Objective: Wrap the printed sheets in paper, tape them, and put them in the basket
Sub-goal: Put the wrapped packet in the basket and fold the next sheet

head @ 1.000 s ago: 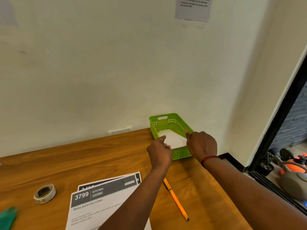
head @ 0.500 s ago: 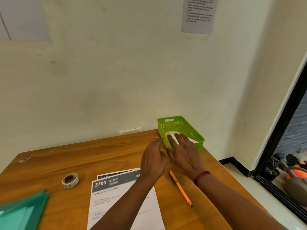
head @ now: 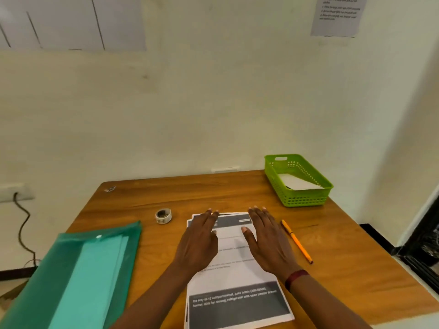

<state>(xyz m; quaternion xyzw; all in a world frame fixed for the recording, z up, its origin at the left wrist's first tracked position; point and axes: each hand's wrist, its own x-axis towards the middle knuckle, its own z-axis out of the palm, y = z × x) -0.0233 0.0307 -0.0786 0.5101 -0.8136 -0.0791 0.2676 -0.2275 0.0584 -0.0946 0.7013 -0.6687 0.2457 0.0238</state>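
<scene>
Wooden tabletop carries the printed sheets stacked directly under both hands, long axis running from the person toward the wall. Left hand and right hand lie palm-down over its far half, equally near, fingers straight and close together, gripping nothing; whether they press down is unclear. Tape roll lies just left, the basket far right.

Blurred small print on the printed sheets
</scene>
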